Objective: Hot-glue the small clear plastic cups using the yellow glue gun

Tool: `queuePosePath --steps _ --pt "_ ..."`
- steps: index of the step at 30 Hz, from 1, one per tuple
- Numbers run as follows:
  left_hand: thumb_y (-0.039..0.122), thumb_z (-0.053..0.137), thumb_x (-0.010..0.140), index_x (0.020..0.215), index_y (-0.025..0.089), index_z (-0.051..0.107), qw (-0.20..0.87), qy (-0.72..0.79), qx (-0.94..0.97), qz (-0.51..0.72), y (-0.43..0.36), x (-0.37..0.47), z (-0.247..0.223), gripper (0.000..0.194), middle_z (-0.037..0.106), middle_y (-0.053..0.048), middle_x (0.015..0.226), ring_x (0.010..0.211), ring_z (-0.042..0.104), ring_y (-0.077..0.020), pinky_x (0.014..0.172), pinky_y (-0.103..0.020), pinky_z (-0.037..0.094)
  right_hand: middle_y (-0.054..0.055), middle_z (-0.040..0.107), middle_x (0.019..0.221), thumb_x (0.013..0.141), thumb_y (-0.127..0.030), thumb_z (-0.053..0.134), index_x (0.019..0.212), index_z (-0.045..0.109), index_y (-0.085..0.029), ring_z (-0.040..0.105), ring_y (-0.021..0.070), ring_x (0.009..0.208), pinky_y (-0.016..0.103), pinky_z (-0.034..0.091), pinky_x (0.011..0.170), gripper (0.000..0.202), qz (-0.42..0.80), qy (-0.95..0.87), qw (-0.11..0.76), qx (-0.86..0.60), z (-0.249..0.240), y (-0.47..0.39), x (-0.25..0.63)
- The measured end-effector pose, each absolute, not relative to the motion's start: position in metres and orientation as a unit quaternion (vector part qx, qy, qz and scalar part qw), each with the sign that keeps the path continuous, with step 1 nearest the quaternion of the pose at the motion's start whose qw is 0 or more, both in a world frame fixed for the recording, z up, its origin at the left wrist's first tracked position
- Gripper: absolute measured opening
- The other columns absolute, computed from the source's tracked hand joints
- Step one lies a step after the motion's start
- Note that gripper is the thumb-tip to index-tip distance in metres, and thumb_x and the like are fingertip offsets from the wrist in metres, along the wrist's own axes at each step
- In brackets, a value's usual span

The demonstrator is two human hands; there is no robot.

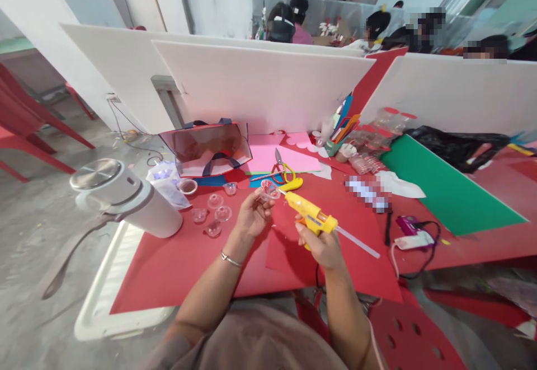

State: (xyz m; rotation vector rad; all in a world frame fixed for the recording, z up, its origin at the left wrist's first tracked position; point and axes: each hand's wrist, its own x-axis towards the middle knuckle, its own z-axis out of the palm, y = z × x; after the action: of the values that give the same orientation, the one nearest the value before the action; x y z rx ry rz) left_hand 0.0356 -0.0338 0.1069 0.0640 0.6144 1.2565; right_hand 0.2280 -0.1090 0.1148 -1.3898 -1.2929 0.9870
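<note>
left grip (255, 213): holding clear cup (269, 189) | right grip (322, 244): around yellow glue gun (307, 211) (nozzle (283, 192) near cup)

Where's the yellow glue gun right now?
In the head view, the yellow glue gun is in the right hand, right of centre above the red sheet, its nozzle pointing toward the clear cup in the left hand.

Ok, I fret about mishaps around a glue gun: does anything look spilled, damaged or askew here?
Nothing looks plainly spilled or damaged. The big white tumbler at the picture's left looks odd because it seems to lean leftward, though the wide lens may cause that. Small clear cups lie loosely scattered left of the left hand.
</note>
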Motion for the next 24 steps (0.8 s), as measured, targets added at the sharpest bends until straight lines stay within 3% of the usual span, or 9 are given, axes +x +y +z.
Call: queuePosePath --steps 7,14,24 --pt "0.022 0.083 0.083 0.092 0.018 0.063 0.762 0.240 0.104 0.592 -0.035 0.037 0.101 0.022 0.071 0.000 0.076 0.068 0.077 -0.0136 0.042 -0.013 0.044 0.000 0.071 0.067 0.089 -0.051 0.071 0.106 0.077 -0.021 0.066 0.0176 0.054 0.030 0.058 0.056 0.036 0.415 -0.554 0.445 -0.569 0.110 -0.119 0.225" --pt "0.024 0.091 0.073 0.093 0.018 0.064 0.761 0.233 0.145 0.588 -0.037 0.038 0.096 0.034 0.070 0.002 0.075 0.068 0.074 -0.0115 0.041 -0.012 0.040 0.000 0.071 0.068 0.088 -0.050 0.072 0.104 0.076 -0.021 0.066 0.0174 0.054 0.030 0.056 0.057 0.034 0.418 -0.545 0.452 -0.569 0.109 -0.120 0.226" --pt "0.026 0.088 0.076 0.092 0.018 0.065 0.759 0.243 0.152 0.585 -0.036 0.038 0.095 0.030 0.073 -0.002 0.079 0.068 0.075 -0.0125 0.041 -0.012 0.040 -0.001 0.068 0.064 0.086 -0.051 0.075 0.102 0.076 -0.021 0.064 0.0176 0.053 0.032 0.057 0.057 0.034 0.434 -0.528 0.483 -0.547 0.107 -0.117 0.220"
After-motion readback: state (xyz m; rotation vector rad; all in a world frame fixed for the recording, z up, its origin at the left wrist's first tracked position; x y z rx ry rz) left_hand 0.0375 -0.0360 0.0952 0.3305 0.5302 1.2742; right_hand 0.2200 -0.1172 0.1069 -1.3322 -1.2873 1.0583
